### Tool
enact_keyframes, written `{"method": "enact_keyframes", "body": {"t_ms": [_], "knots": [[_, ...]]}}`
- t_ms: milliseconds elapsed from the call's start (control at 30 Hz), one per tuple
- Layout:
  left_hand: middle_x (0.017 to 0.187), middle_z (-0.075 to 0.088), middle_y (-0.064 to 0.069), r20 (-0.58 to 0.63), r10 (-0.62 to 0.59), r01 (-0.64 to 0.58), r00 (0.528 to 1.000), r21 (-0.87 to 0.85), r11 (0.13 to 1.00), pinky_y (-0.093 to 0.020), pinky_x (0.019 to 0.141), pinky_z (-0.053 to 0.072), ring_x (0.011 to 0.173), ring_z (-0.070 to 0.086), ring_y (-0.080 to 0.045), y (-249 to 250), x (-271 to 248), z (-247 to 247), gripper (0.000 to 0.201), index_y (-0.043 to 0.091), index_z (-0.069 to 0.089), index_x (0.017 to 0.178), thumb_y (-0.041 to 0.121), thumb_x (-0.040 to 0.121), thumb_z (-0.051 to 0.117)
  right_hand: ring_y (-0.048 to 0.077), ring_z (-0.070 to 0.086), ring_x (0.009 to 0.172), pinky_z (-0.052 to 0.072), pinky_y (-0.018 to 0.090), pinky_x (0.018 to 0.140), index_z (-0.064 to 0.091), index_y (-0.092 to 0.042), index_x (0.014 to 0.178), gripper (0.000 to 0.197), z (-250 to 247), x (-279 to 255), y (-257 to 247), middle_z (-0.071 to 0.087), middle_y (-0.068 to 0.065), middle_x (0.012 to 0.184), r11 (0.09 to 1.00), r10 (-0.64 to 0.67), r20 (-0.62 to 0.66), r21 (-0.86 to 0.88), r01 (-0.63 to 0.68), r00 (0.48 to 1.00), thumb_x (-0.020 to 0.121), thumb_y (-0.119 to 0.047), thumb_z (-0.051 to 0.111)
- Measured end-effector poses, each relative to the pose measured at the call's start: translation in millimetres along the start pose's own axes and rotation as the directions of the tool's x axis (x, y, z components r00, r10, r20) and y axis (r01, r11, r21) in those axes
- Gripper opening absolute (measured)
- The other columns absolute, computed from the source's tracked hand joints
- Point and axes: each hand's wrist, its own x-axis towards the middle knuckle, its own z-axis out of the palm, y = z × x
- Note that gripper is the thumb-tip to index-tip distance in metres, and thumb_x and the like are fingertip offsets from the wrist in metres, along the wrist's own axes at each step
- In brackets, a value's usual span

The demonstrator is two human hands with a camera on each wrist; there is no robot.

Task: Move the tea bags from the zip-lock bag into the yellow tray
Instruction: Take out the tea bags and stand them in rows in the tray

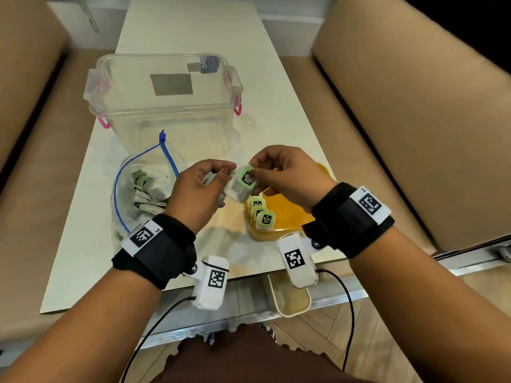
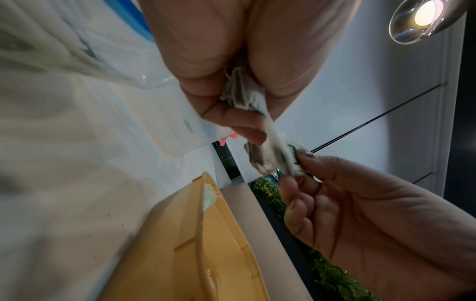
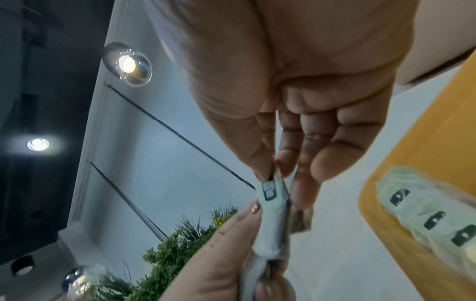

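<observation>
Head view looks down on a pale, cream-coloured tabletop [image 1: 190, 29] with both of the person's hands met in the middle, above the near left corner of the shallow yellow plastic tray [image 1: 290, 214]. The left hand [image 1: 199, 189] is curled round a small clump of white paper tea bags [image 2: 243, 95] — the left wrist view shows the bundle squeezed between palm and fingers, with one bag trailing out toward the other hand. The right hand [image 1: 290, 175] pinches that one white tea bag with the pale green square tag [image 1: 243, 183] between thumb and fingertips [image 3: 265, 158]; in the right wrist view the tag's dark label sits just below the thumb tip, and the left thumb touches the same bag from the other side. So this bag is held in the air by both hands, just beside the tray's near left end and not yet in it. Inside the tray, along its left wall, three or so green-tagged tea bags [image 1: 261, 214] already lie overlapping one another. To the left, the clear zip-lock bag with the blue seal strip [image 1: 138, 186] lies open on the table, more tagged bags heaped within. Behind it stands a clear plastic storage tub with pink latches [image 1: 166, 106] — upright, near the zip-lock bag.
</observation>
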Motion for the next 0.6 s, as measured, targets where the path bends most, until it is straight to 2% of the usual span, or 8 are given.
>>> {"method": "enact_keyframes", "body": {"t_ms": [100, 167, 233, 300, 400, 500, 533, 600], "knots": [[0.065, 0.059, -0.003, 0.031, -0.027, 0.027, 0.999, -0.015, 1.0, -0.017, 0.043, 0.039, 0.05, 0.05, -0.007, 1, -2, -3, 0.017, 0.011, 0.07, 0.098, 0.02, 0.096, 0.056, 0.018, 0.066, 0.068, 0.056, 0.036, 0.063, 0.065, -0.009, 0.092, 0.007, -12, 2, -4, 0.067, 0.02, 0.086, 0.993, -0.077, -0.039, -0.09, 0.073, 0.996, 0.09, -0.006, 0.06], [0.062, 0.06, -0.005, 0.086, -0.04, 0.038, 0.995, 0.029, 0.999, -0.016, 0.042, 0.038, 0.047, 0.05, -0.006, 3, -5, -4, 0.016, 0.011, 0.07, 0.095, 0.024, 0.092, 0.061, 0.015, 0.065, 0.068, 0.055, 0.03, 0.063, 0.067, -0.009, 0.094, 0.009, -19, 4, -9, 0.069, 0.015, 0.089, 0.967, -0.118, 0.002, -0.226, 0.115, 0.993, 0.089, -0.006, 0.059], [0.061, 0.062, 0.001, 0.141, -0.043, 0.032, 0.989, 0.083, 0.996, -0.015, 0.042, 0.039, 0.045, 0.05, -0.002, 4, -7, -4, 0.007, 0.016, 0.069, 0.089, 0.023, 0.086, 0.069, 0.011, 0.063, 0.067, 0.052, 0.023, 0.063, 0.069, -0.012, 0.094, 0.011, -21, 5, -15, 0.07, 0.008, 0.084, 0.916, -0.149, 0.076, -0.364, 0.167, 0.986, 0.089, -0.009, 0.061], [0.062, 0.062, 0.006, 0.201, -0.024, -0.004, 0.979, 0.136, 0.991, -0.016, 0.044, 0.042, 0.047, 0.052, 0.001, 4, -9, -2, 0.009, 0.019, 0.066, 0.08, 0.018, 0.081, 0.074, 0.007, 0.061, 0.069, 0.05, 0.02, 0.067, 0.071, -0.017, 0.093, 0.012, -19, 6, -20, 0.07, 0.0, 0.081, 0.872, -0.172, 0.136, -0.44, 0.215, 0.976, 0.087, -0.011, 0.062], [0.064, 0.062, -0.003, 0.271, -0.019, -0.029, 0.962, 0.175, 0.984, -0.02, 0.047, 0.043, 0.053, 0.053, -0.005, 2, -10, 1, 0.013, 0.006, 0.068, 0.084, 0.018, 0.082, 0.073, 0.001, 0.059, 0.07, 0.046, 0.012, 0.067, 0.071, -0.02, 0.096, 0.012, -16, 7, -25, 0.066, -0.011, 0.079, 0.86, -0.192, 0.153, -0.449, 0.242, 0.969, 0.086, -0.015, 0.065], [0.066, 0.063, -0.009, 0.239, 0.009, -0.049, 0.971, 0.162, 0.986, -0.02, 0.047, 0.042, 0.052, 0.051, -0.007, 0, -10, 3, 0.016, 0.001, 0.069, 0.091, 0.017, 0.086, 0.069, -0.006, 0.055, 0.064, 0.041, 0.005, 0.06, 0.069, -0.021, 0.101, 0.018, -17, 8, -24, 0.065, -0.01, 0.081, 0.873, -0.187, 0.1, -0.438, 0.212, 0.977, 0.084, -0.026, 0.07], [0.065, 0.062, -0.008, 0.223, 0.025, -0.062, 0.975, 0.16, 0.985, -0.019, 0.046, 0.042, 0.052, 0.051, -0.006, 1, -11, 3, 0.017, 0.0, 0.069, 0.09, 0.017, 0.086, 0.069, -0.005, 0.055, 0.062, 0.041, 0.005, 0.059, 0.068, -0.02, 0.099, 0.019, -17, 8, -23, 0.066, -0.008, 0.079, 0.878, -0.173, 0.093, -0.437, 0.196, 0.981, 0.083, -0.028, 0.071], [0.066, 0.062, -0.009, 0.213, 0.042, -0.077, 0.976, 0.16, 0.984, -0.019, 0.046, 0.042, 0.051, 0.05, -0.006, 0, -9, 2, 0.02, -0.003, 0.067, 0.089, 0.017, 0.085, 0.07, 0.005, 0.06, 0.063, 0.048, 0.018, 0.063, 0.069, -0.013, 0.093, 0.013, -17, 9, -21, 0.068, 0.0, 0.076, 0.883, -0.14, 0.105, -0.437, 0.172, 0.985, 0.084, -0.021, 0.071]]}}
